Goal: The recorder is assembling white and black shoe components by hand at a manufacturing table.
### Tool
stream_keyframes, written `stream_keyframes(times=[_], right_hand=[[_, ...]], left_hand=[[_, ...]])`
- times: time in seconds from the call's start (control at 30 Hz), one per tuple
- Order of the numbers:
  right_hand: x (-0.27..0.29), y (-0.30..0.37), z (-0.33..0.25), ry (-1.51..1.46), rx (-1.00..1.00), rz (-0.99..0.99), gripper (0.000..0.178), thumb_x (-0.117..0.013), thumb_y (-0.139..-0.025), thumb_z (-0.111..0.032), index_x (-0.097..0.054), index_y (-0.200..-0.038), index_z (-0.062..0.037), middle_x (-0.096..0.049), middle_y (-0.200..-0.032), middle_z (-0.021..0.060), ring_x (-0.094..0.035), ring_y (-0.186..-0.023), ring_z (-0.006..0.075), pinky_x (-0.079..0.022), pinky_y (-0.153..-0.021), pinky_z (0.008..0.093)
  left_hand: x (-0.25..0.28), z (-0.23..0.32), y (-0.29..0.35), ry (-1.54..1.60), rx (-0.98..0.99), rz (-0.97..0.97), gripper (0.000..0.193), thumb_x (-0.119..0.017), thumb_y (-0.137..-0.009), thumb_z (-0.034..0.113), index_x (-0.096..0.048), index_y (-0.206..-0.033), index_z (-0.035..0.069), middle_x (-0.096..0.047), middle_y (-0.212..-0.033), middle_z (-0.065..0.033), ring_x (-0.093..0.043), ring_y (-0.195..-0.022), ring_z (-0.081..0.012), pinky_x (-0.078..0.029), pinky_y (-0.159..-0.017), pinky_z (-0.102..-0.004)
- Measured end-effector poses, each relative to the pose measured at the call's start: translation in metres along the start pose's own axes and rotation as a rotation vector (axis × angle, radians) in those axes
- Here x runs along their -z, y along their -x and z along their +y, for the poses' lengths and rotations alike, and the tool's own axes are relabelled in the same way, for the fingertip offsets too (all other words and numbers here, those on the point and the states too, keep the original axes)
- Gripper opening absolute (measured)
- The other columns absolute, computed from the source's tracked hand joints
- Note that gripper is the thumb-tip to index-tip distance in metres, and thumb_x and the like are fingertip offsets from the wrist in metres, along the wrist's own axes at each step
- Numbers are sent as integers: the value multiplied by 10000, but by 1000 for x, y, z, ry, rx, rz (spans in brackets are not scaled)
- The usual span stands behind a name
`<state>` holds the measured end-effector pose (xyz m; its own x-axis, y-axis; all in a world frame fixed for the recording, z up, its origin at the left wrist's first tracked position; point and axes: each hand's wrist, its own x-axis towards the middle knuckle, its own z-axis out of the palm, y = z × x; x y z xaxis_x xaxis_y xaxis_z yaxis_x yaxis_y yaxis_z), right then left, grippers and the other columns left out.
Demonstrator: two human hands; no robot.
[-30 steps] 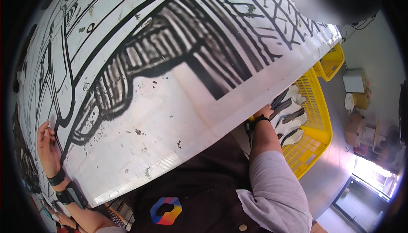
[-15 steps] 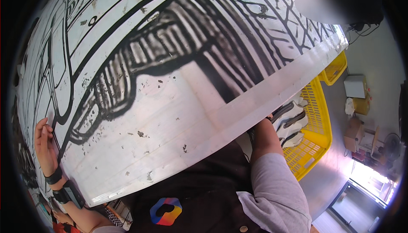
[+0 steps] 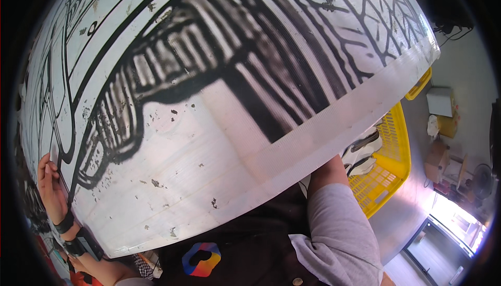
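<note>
A large white sheet [image 3: 182,181] with bold black line drawing and scattered scuffs fills most of the head view, tilted close in front of me. At its left edge, my left hand [image 3: 51,189] has its fingers bent round the border. Black bands circle that wrist. My right forearm [image 3: 329,176] passes beneath the sheet's lower right edge, so the hand is hidden. Beside that arm stands a yellow plastic basket [image 3: 399,153], partly covered by the sheet. White curved pieces with black strips [image 3: 360,153] lie inside it.
Beyond the basket, the grey floor [image 3: 399,234] carries cardboard boxes [image 3: 436,161], a white box [image 3: 440,102] and a fan [image 3: 481,175]. A second yellow basket [image 3: 419,85] peeks out past the sheet's right edge. Dark cables [image 3: 454,30] hang at the upper right.
The sheet has shifted slightly lower and now covers more of the basket and its white pieces. My left hand has moved a little down and left with it. My right forearm is further hidden.
</note>
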<state>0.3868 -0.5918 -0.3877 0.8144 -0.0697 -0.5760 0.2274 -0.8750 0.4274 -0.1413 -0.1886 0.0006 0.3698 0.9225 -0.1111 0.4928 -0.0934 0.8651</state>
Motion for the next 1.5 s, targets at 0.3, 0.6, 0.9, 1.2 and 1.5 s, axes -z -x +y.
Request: stream_keyframes(times=[0.3,0.6,0.9,1.2,1.5], right_hand=[[-14,-12,11,165,86,123,550,-362,-875,-290,-357,-1232,129,-546,-1073,206,-570,-946,266,-488,-703,370],[-12,4,34,-162,16,-10,640,-432,-878,-442,-334,-1263,59,-376,-1264,232,-550,-1053,318,-505,-822,354],[-26,-3,17,-268,276,26,695,-489,-821,-471,-318,-1299,3,-352,-1296,243,-483,-1111,353,-427,-892,391],[-17,-28,-45,-409,482,30,765,-547,-763,-500,-301,-1334,-53,-328,-1328,253,-416,-1168,388,-348,-962,428],[-69,-35,82,-265,650,91,831,-614,-697,-536,-288,-1371,-174,-244,-1388,257,-329,-1233,423,-283,-1018,449]], left_hand=[[3,-4,-1,34,1,23,284,-428,-926,102,-476,-1176,-25,-455,-883,8,-376,-737,-48,-318,-734,-154],[0,-1,2,19,-15,3,290,-423,-932,118,-477,-1181,-21,-456,-901,10,-366,-750,-54,-308,-733,-160],[-5,4,2,-11,16,-4,275,-430,-929,116,-486,-1163,-17,-441,-856,8,-368,-749,-59,-312,-735,-171],[2,-3,-4,-20,-9,7,283,-416,-932,116,-477,-1175,-18,-450,-884,14,-361,-743,-48,-312,-721,-159],[-1,-1,-3,24,-7,-5,293,-427,-932,125,-471,-1185,-16,-444,-888,17,-359,-740,-46,-312,-723,-153]])
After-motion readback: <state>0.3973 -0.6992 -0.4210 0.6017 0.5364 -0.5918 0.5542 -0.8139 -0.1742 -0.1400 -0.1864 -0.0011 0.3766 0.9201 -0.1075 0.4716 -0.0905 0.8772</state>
